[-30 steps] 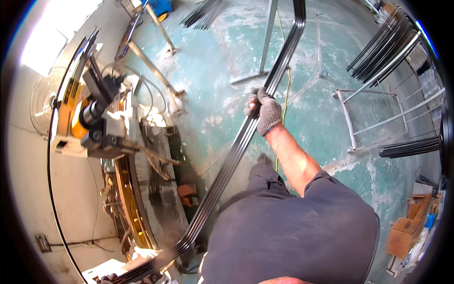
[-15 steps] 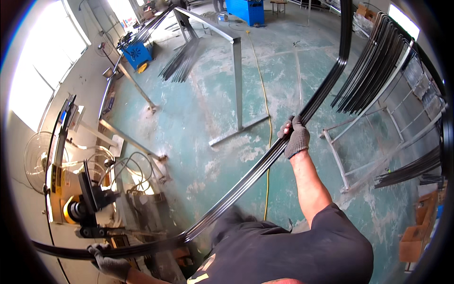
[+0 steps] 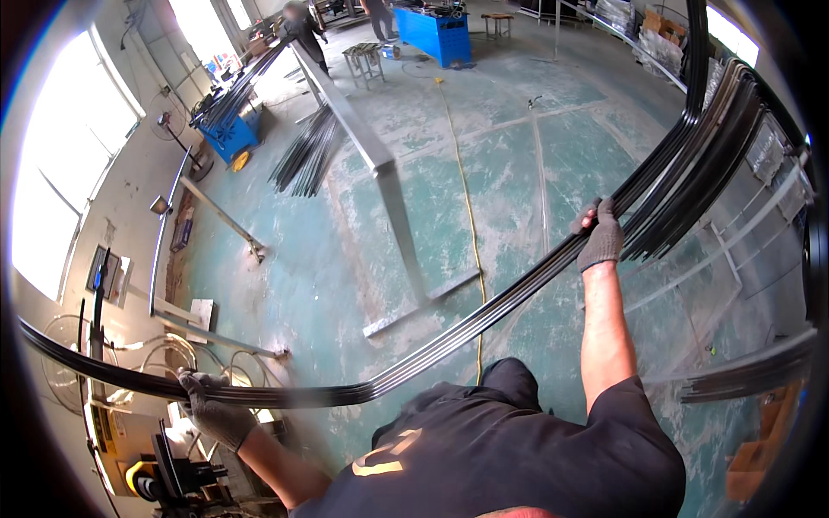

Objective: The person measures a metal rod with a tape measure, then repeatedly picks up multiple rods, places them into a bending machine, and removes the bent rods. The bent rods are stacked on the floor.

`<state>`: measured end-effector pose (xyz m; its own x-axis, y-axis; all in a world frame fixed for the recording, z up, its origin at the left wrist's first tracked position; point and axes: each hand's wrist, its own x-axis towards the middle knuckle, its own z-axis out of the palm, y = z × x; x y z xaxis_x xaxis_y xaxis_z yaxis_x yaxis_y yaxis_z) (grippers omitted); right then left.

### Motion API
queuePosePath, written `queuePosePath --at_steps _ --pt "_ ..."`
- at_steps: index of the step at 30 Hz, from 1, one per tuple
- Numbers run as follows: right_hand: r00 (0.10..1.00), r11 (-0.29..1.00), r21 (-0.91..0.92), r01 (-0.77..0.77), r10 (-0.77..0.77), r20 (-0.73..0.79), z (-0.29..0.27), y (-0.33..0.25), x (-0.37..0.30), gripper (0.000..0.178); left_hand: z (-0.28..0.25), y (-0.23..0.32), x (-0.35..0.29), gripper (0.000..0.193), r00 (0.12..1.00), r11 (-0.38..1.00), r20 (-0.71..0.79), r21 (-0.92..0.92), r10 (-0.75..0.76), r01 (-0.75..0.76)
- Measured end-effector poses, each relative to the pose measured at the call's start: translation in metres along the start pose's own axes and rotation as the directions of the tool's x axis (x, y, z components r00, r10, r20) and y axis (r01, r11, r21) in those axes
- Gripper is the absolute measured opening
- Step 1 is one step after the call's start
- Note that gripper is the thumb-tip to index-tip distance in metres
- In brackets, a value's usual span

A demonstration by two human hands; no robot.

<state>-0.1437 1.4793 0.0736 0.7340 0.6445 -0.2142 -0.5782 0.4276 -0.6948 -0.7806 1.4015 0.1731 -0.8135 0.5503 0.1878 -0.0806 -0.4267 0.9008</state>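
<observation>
A bundle of long, thin, dark metal bars (image 3: 466, 326) stretches from the left edge up to the upper right, bent-looking in this wide view. My left hand (image 3: 216, 414), in a grey knit glove, is closed around the bundle's left part. Farther along, my right hand (image 3: 602, 237), gloved alike, grips it with the fingers wrapped over. Just beyond my right hand, a thick row of similar dark bars (image 3: 704, 181) lies on a rack at the right; the held bundle runs close alongside them. Whether they touch, I cannot tell.
Ahead stands a grey metal frame (image 3: 377, 160) with a floor foot (image 3: 423, 304). Bar ends (image 3: 306, 155) hang behind it. A machine (image 3: 147, 470) is at lower left. A yellow cable (image 3: 466, 198) crosses the floor. Farther off are people (image 3: 304, 39) and a blue workbench (image 3: 434, 36).
Both hands still hold the bundle, which has moved toward the bars on the right-hand rack. My left hand has risen in view, clear of the machine. The view has shifted, blurring the near stands.
</observation>
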Motion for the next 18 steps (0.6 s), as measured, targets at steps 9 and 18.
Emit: queuePosePath --at_steps 9,18 --pt "0.987 0.996 -0.038 0.076 -0.069 0.147 0.025 -0.083 0.334 0.034 0.265 -0.085 -0.108 0.022 0.992 0.986 0.111 -0.161 0.065 -0.047" --pt "0.982 0.996 -0.038 0.085 -0.078 0.17 0.068 -0.149 0.593 0.031 0.508 -0.14 -0.178 0.02 0.983 0.989 0.181 -0.147 0.001 0.027"
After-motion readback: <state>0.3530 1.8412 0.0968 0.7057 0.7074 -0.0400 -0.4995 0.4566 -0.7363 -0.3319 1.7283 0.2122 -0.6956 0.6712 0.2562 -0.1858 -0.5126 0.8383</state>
